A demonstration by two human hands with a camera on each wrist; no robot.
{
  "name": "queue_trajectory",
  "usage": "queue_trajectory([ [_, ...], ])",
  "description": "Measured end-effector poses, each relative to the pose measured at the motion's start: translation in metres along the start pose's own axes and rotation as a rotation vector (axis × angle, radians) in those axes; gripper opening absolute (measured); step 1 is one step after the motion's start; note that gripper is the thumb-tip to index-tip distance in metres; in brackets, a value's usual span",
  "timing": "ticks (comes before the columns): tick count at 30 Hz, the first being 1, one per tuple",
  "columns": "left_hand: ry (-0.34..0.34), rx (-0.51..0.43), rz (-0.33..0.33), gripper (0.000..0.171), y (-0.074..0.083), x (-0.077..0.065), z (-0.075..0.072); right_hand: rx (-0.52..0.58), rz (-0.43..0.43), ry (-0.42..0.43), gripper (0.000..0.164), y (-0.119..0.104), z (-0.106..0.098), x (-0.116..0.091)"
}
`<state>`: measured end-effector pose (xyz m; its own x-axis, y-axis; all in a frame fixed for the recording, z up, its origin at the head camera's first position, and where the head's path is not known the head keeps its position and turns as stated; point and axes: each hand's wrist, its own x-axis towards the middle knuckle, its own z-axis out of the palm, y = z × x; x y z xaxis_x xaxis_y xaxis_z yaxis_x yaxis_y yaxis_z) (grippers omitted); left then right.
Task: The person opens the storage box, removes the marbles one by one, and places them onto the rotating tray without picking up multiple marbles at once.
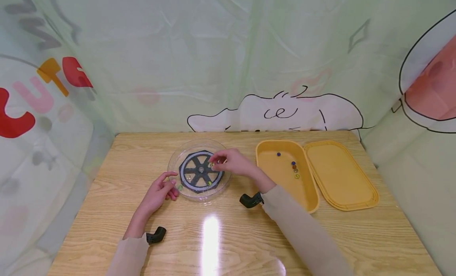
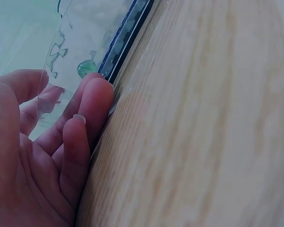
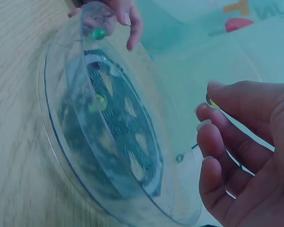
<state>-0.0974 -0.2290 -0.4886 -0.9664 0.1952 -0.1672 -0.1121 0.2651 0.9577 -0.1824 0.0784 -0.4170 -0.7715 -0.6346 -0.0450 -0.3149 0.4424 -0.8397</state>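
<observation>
A round clear plastic dish [image 1: 173, 157] stands on the table with a dark spoked wheel-like piece [image 1: 201, 170] inside it. At the dish's near left side, the left hand [image 1: 161, 191] holds the rim, one finger over the wall and the others against the outside, as the left wrist view shows. Above the dish's right part, the right hand [image 1: 233, 162] pinches a clear marble with yellow in it [image 3: 211, 101] between thumb and index finger. Inside the dish lie a green marble [image 3: 99, 33], close to the left hand, and a yellow-green marble [image 1: 209, 183].
Right of the dish is a yellow tray [image 1: 261, 146] holding several marbles, among them a dark blue one [image 1: 279, 154]. Its yellow lid [image 1: 342, 177] lies flat against the tray's right side. A printed cloth [image 1: 213, 62] hangs behind the wooden table [image 1: 178, 244].
</observation>
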Motion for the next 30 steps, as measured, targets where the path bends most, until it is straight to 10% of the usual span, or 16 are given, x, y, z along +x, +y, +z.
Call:
queue_trajectory([
  [5,-0.013,-0.007,-0.009,0.032,0.023,-0.008,0.002,0.005,0.012,0.016,0.021,-0.003,0.008,0.006],
  [30,-0.019,-0.007,-0.006,0.034,0.023,-0.010,0.002,0.023,0.029,0.061,0.019,-0.009,-0.007,-0.003],
])
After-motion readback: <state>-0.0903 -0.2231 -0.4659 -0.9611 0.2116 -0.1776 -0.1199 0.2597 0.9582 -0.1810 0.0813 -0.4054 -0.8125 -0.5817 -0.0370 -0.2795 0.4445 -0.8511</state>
